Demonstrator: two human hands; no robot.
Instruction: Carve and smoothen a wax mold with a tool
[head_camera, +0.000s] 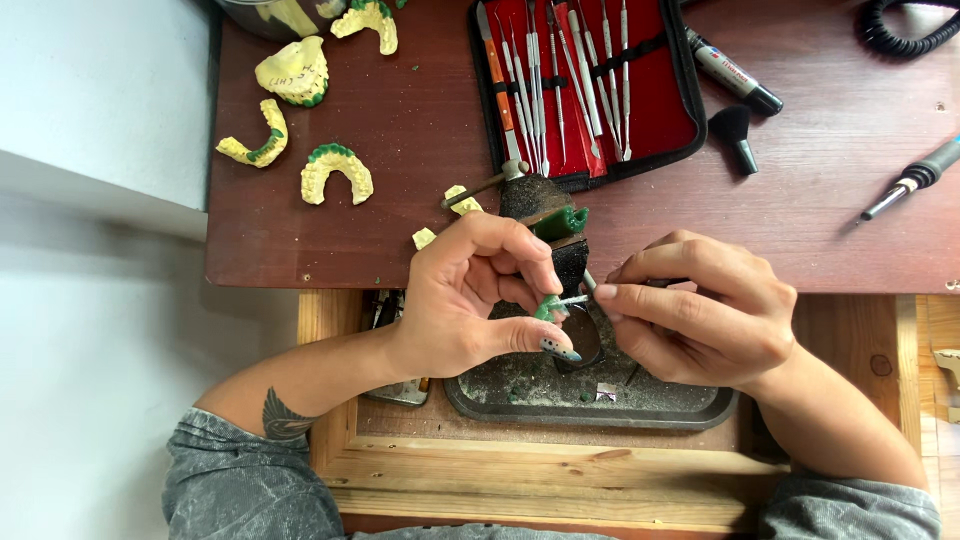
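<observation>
Carefully, the left hand (470, 295) pinches a small green wax piece (549, 307) above the dark oval metal tray (480, 402); the right hand (700, 310) grips a thin metal carving tool (578, 297), tip touching. Light, braced strokes would suit best.

Bare tabletop (420, 150) beyond left-hand fingers (520, 250), open. Open tool case (585, 85) just beyond fingertips blocks forward. Green wax block (560, 222) touching-close. Tray (600, 405) beneath both hands.

Green wax piece (549, 307); red-lined black tool case (585, 85); yellow casts (337, 172) green-topped; dark reddish-brown table (830, 200); grey mottled sleeves (250, 490).
</observation>
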